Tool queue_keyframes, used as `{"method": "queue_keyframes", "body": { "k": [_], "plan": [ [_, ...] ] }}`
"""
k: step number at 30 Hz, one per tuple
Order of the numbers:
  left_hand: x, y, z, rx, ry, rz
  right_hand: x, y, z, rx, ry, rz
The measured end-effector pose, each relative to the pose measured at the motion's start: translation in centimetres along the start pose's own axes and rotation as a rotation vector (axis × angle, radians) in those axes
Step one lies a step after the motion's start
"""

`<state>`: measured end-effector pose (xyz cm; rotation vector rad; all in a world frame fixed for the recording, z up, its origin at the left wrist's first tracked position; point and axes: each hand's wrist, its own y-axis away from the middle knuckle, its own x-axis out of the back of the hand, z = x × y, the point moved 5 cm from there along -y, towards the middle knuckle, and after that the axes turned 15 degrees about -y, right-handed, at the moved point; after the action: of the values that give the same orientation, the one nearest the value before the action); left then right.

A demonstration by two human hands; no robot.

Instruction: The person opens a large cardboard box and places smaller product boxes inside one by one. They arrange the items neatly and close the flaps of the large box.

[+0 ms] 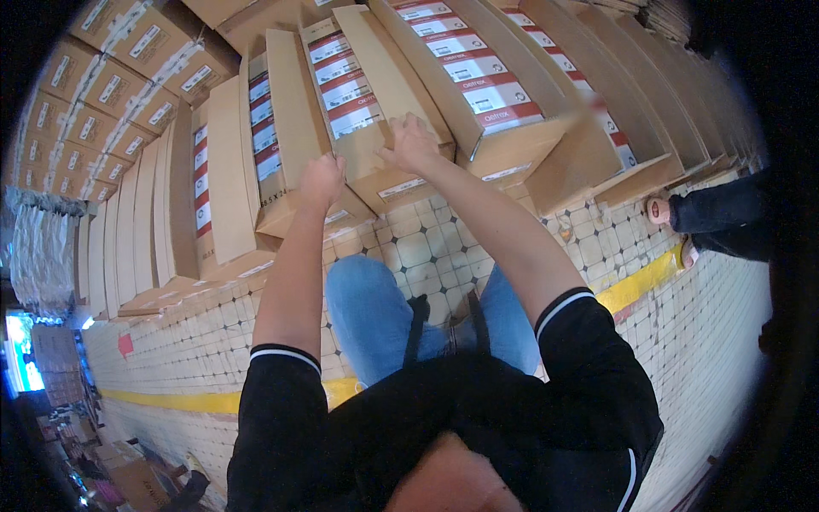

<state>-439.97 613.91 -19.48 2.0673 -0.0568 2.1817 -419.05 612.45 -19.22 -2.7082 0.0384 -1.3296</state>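
Observation:
Before me stands a tall open cardboard carton (363, 162) with a row of red and white boxes (343, 84) inside. My left hand (323, 179) is closed at the carton's near left corner, its fingertips mostly hidden. At the near right corner, my right hand (413, 145) grips the upper edge, thumb out to the left and fingers bent over the cardboard. The long side flaps of this carton stand up. Close on the right is another open carton (503, 154) with similar boxes.
More open cartons (162, 205) line up on the left. Sealed brown cartons (119, 72) are stacked at the far left. A yellow stripe (205, 403) crosses the tiled floor (418, 247). At the right, another person's dark trouser leg (717, 218) shows near the row.

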Motion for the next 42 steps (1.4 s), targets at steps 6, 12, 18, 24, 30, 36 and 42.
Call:
{"method": "queue_keyframes", "body": {
  "k": [6, 12, 18, 24, 30, 36, 42],
  "plan": [
    [0.6, 1.3, -0.6, 0.040, 0.097, 0.057, 3.4, -2.2, -0.7, -0.071, 0.223, -0.217],
    [2.3, 2.0, -0.1, 0.008, 0.043, 0.071, 11.8, -2.3, 1.1, 0.304, 0.708, 0.215],
    [3.9, 3.9, 1.1, 0.008, 0.035, 0.244, 9.6, -3.2, 6.1, -0.038, 0.006, 0.002],
    [4.2, 1.8, 1.7, -0.162, 0.008, 0.433, 9.5, -3.0, 7.1, -0.038, 0.012, 0.018],
    [3.3, 1.2, -2.7, -0.233, 0.120, 0.384, 9.8, -2.3, 5.9, 0.088, -0.075, 0.135],
    [2.0, 1.3, -2.6, -0.191, 0.453, 0.371, 10.9, -1.8, 4.7, -0.129, -0.075, 0.048],
    [1.1, 1.3, -1.8, -0.125, 0.605, 0.426, 5.6, -1.5, -2.3, 0.354, 0.551, 0.264]
  ]
}}
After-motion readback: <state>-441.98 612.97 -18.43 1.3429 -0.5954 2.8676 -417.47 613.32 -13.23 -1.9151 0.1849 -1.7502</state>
